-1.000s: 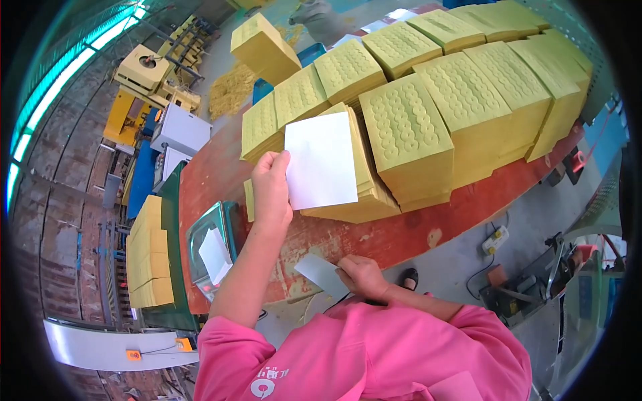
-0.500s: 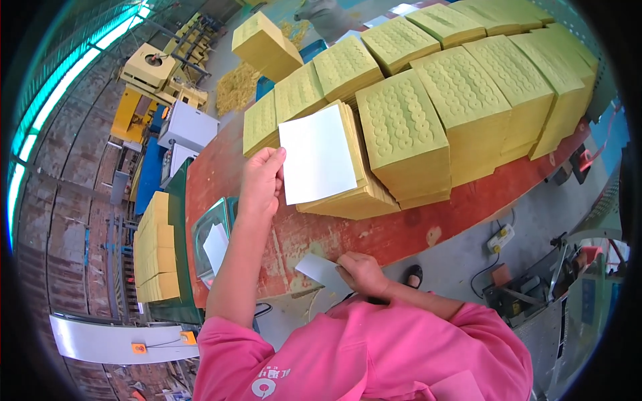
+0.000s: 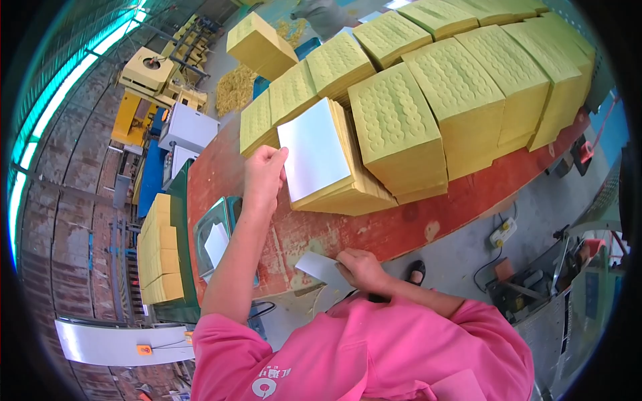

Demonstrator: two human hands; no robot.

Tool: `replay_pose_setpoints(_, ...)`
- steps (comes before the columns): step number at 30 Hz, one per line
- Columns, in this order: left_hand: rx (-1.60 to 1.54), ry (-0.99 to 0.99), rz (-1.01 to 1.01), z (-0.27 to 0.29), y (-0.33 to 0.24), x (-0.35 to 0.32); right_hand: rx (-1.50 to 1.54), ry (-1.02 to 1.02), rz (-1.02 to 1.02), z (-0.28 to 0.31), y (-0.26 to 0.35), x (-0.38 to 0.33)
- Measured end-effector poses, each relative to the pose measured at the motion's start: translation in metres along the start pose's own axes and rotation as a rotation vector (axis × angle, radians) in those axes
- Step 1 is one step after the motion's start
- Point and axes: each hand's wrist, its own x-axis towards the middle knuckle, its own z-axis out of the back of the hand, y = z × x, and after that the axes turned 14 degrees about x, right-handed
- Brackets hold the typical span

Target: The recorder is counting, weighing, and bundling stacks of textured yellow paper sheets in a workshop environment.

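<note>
A white sheet of paper (image 3: 314,150) lies over the top of a yellow paper stack (image 3: 361,192) near the table's front edge. The fingers of my left hand (image 3: 265,175) pinch this sheet at its left edge. Lower down, close to my body, my right hand (image 3: 362,270) is closed on several white sheets (image 3: 317,266), which stick out to the left of it. How many sheets it holds I cannot tell.
Embossed yellow paper stacks (image 3: 394,110) stand in rows across the red table (image 3: 294,244). A clear green-edged box (image 3: 217,234) with white paper sits at the left. Beyond are machines (image 3: 190,127), another stack (image 3: 257,43) and a power strip (image 3: 503,232) on the right.
The white sheet has turned slightly and lies more in line with the stack beneath. My left hand keeps its pinch on the edge. My right hand has barely moved.
</note>
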Motion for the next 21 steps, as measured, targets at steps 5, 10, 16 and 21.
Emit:
replay_pose_setpoints(5,0.186,-0.116,-0.127,0.006,0.006,0.001,0.017,0.014,-0.011,0.001,0.001,-0.004)
replay_pose_setpoints(10,0.636,-0.337,-0.637,0.000,-0.032,0.012,0.174,-0.011,-0.060,0.013,-0.002,-0.005)
replay_pose_setpoints(16,0.758,-0.079,-0.854,-0.040,-0.030,0.035,0.267,-0.180,-0.150,0.042,0.006,-0.017)
replay_pose_setpoints(21,0.739,0.027,-0.796,-0.056,-0.010,0.044,0.220,-0.484,-0.109,0.081,0.012,-0.020)
